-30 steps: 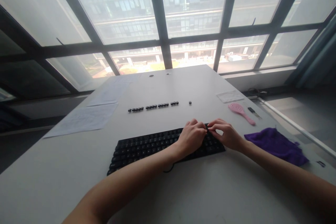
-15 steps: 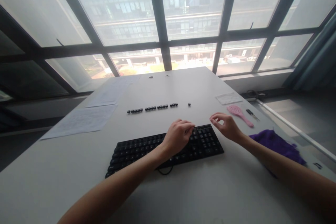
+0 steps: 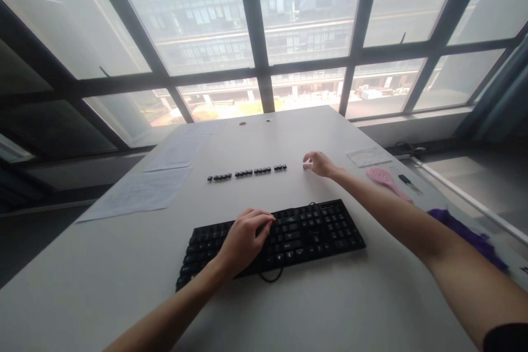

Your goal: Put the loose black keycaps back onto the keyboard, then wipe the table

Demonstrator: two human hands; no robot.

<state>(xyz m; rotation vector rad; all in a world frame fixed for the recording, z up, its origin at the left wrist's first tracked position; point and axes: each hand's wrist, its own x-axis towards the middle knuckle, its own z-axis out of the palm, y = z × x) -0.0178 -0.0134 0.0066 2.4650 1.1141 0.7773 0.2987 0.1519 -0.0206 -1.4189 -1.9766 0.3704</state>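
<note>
A black keyboard (image 3: pixel 313 231) lies on the white table (image 3: pixel 124 264) in front of me. My left hand (image 3: pixel 244 241) rests palm down on its middle keys. A row of several small black keycaps (image 3: pixel 247 172) is laid out on the table beyond the keyboard. My right hand (image 3: pixel 318 164) is stretched out past the right end of that row, fingers pinched at a single black keycap (image 3: pixel 306 166) on the table. Whether the fingers grip the keycap or only touch it I cannot tell.
Paper sheets (image 3: pixel 138 190) lie at the left of the table. At the right are a pink hairbrush (image 3: pixel 385 180), a small dark tool (image 3: pixel 408 181), a clear plastic bag (image 3: pixel 367 156) and a purple cloth (image 3: pixel 474 234). Large windows stand behind the table's far edge.
Both hands left the keyboard's right end. My right hand reached forward to the lone keycap past the row. My left hand slid left to the keyboard's middle.
</note>
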